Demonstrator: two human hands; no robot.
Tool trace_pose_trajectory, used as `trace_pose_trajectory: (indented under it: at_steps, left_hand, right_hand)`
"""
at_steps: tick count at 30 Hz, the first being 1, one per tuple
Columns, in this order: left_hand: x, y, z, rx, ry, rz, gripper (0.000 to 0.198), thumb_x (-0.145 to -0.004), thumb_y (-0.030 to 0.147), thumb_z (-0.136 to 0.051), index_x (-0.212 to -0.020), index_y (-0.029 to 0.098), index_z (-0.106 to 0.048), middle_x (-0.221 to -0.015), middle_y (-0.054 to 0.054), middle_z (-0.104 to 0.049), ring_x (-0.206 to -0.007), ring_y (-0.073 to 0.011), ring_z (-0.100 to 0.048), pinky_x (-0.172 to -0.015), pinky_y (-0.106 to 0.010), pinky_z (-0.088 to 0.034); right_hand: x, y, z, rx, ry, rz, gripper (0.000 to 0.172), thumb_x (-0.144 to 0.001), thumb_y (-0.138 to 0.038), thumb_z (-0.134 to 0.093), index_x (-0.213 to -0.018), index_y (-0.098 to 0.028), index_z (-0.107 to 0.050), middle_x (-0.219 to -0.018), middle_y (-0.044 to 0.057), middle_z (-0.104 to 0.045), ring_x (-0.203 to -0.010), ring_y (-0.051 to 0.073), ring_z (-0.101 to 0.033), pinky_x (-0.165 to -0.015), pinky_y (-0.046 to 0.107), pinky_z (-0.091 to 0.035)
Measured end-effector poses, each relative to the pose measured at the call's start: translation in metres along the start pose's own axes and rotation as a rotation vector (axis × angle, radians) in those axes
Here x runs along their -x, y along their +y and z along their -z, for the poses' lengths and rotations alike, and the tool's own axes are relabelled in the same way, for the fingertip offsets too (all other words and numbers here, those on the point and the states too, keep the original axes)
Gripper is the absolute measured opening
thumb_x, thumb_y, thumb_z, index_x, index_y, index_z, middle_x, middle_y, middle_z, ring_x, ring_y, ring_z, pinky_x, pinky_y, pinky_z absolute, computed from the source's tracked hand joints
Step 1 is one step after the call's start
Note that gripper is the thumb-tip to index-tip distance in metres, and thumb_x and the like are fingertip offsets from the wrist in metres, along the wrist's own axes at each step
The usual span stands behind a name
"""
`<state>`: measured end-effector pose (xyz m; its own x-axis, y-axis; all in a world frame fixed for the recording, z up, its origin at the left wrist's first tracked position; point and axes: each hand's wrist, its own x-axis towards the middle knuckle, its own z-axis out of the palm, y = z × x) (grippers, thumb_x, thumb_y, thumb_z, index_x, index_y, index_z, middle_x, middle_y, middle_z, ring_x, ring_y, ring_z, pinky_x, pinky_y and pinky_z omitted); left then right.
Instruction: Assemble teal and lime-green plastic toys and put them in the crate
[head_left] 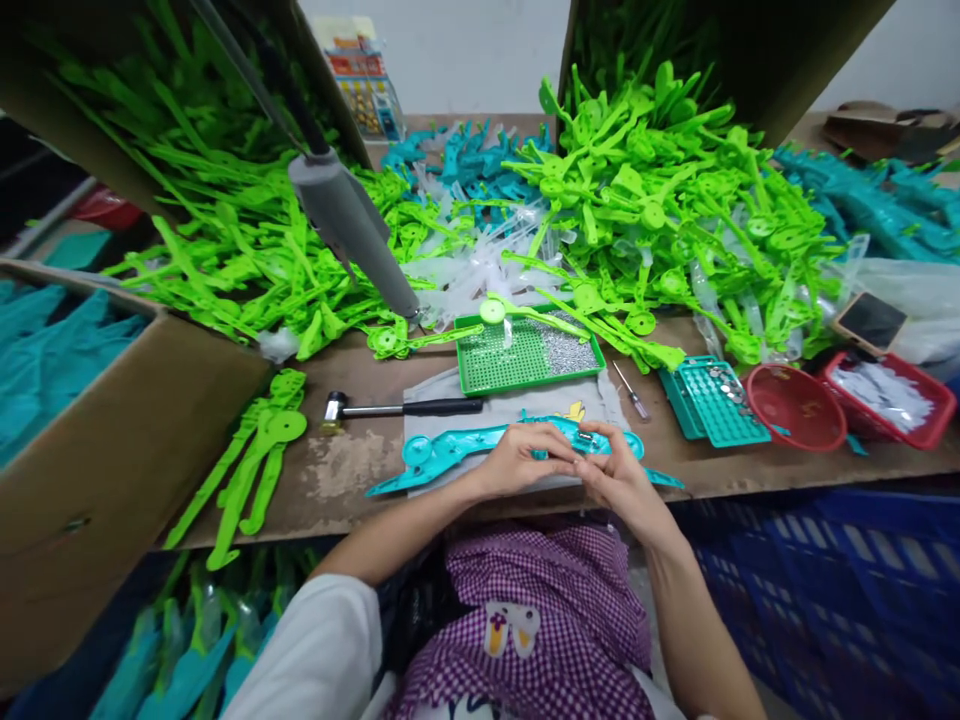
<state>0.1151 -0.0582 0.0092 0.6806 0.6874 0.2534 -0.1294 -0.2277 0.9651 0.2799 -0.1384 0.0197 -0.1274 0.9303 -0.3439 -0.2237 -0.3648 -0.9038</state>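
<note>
Head view: left hand [517,462], right hand [619,480] pinched on teal part [448,449]; worn wooden bench [351,472]

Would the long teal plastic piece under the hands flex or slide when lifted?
Probably light: the long teal plastic piece looks thin and flat. Lifted where the left hand and right hand sit, its long free end would likely droop slightly. The grey cloth mat under it should curb sliding.

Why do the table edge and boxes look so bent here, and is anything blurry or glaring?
Head view: a wide lens bows the table and stretches the cardboard box at the left; light is soft and even, shadows faint; left hand, right hand and teal part look sharp, the corners softer; the green parts are vivid, without strong glare.
</note>
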Motion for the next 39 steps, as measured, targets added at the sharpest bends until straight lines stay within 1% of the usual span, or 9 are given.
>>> trace_pose_trajectory:
  at_steps: [6, 10, 14, 17, 22, 24, 29, 34, 39]
  left_hand:
    - [-0.002, 0.000, 0.003, 0.171, 0.027, 0.109, 0.018, -0.076, 0.035, -0.076, -0.081, 0.017, -0.074, -0.078, -0.005, -0.068, -0.075, -0.0139, -0.062, -0.071, -0.026, -0.049]
    - [-0.007, -0.005, 0.005, 0.494, 0.103, 0.187, 0.026, -0.070, 0.038, -0.080, -0.077, 0.015, -0.070, -0.080, -0.003, -0.061, -0.069, -0.0096, -0.057, -0.063, -0.021, -0.046]
    - [-0.015, 0.001, 0.013, 0.709, 0.151, 0.271, 0.033, -0.068, 0.040, -0.082, -0.082, 0.014, -0.068, -0.084, -0.002, -0.058, -0.065, -0.0070, -0.055, -0.063, -0.021, -0.045]
    - [-0.006, 0.019, 0.022, 0.603, 0.163, 0.397, 0.042, -0.067, 0.028, -0.084, -0.104, 0.017, -0.067, -0.101, -0.005, -0.063, -0.079, -0.0103, -0.060, -0.072, -0.023, -0.047]
    - [0.055, 0.039, 0.013, 0.484, 0.294, 0.607, 0.044, -0.072, 0.018, -0.078, -0.114, 0.018, -0.064, -0.111, -0.010, -0.066, -0.102, -0.0189, -0.061, -0.091, -0.031, -0.046]
    - [0.075, 0.034, 0.004, 0.543, 0.503, 0.690, 0.044, -0.071, 0.016, -0.078, -0.112, 0.018, -0.063, -0.117, -0.010, -0.065, -0.111, -0.0210, -0.059, -0.097, -0.033, -0.045]
    - [0.074, 0.018, -0.005, 0.844, 0.859, 0.788, 0.030, -0.070, 0.008, -0.073, -0.098, 0.013, -0.064, -0.116, -0.013, -0.066, -0.114, -0.0218, -0.061, -0.107, -0.034, -0.041]
    - [0.054, 0.017, -0.003, 0.784, 0.817, 0.706, 0.018, -0.073, 0.019, -0.076, -0.087, 0.014, -0.067, -0.099, -0.008, -0.072, -0.101, -0.0191, -0.066, -0.103, -0.034, -0.045]
    - [0.045, 0.001, -0.001, 0.633, 0.648, 0.619, 0.033, -0.076, 0.038, -0.075, -0.094, 0.011, -0.070, -0.102, -0.012, -0.073, -0.105, -0.0256, -0.065, -0.098, -0.042, -0.048]
  right_hand:
    - [0.005, -0.002, 0.000, 0.304, 0.087, 0.078, 0.035, -0.083, -0.054, -0.058, -0.075, -0.023, -0.045, -0.049, -0.009, -0.042, -0.041, 0.007, -0.035, -0.041, 0.021, -0.027]
    - [0.021, -0.010, -0.011, 0.666, 0.316, 0.385, 0.017, -0.090, -0.036, -0.055, -0.088, -0.021, -0.062, -0.076, 0.001, -0.066, -0.066, 0.013, -0.058, -0.062, 0.025, -0.043]
    - [0.011, -0.014, -0.016, 0.738, 0.387, 0.508, 0.017, -0.090, -0.032, -0.055, -0.083, -0.020, -0.064, -0.065, -0.001, -0.063, -0.056, 0.012, -0.053, -0.056, 0.024, -0.041]
    - [-0.008, -0.011, -0.010, 0.719, 0.443, 0.561, 0.015, -0.090, -0.032, -0.056, -0.087, -0.020, -0.065, -0.069, 0.000, -0.064, -0.060, 0.012, -0.055, -0.059, 0.024, -0.042]
    - [-0.038, 0.007, 0.005, 0.690, 0.298, 0.506, 0.017, -0.090, -0.032, -0.054, -0.087, -0.019, -0.065, -0.079, 0.003, -0.066, -0.073, 0.015, -0.059, -0.068, 0.027, -0.046]
    - [-0.047, 0.016, 0.010, 0.649, 0.290, 0.454, 0.019, -0.090, -0.035, -0.054, -0.086, -0.019, -0.064, -0.080, 0.003, -0.066, -0.074, 0.016, -0.060, -0.069, 0.028, -0.046]
    - [-0.046, 0.021, 0.018, 0.620, 0.186, 0.433, 0.020, -0.088, -0.037, -0.057, -0.082, -0.020, -0.065, -0.078, 0.002, -0.064, -0.073, 0.016, -0.057, -0.068, 0.028, -0.045]
    - [-0.036, 0.013, 0.021, 0.667, 0.093, 0.455, 0.019, -0.089, -0.035, -0.057, -0.080, -0.020, -0.065, -0.073, 0.001, -0.059, -0.067, 0.014, -0.052, -0.063, 0.027, -0.042]
    - [-0.031, 0.006, 0.020, 0.798, 0.020, 0.505, 0.020, -0.091, -0.034, -0.054, -0.081, -0.021, -0.066, -0.072, 0.001, -0.060, -0.069, 0.015, -0.054, -0.067, 0.028, -0.041]
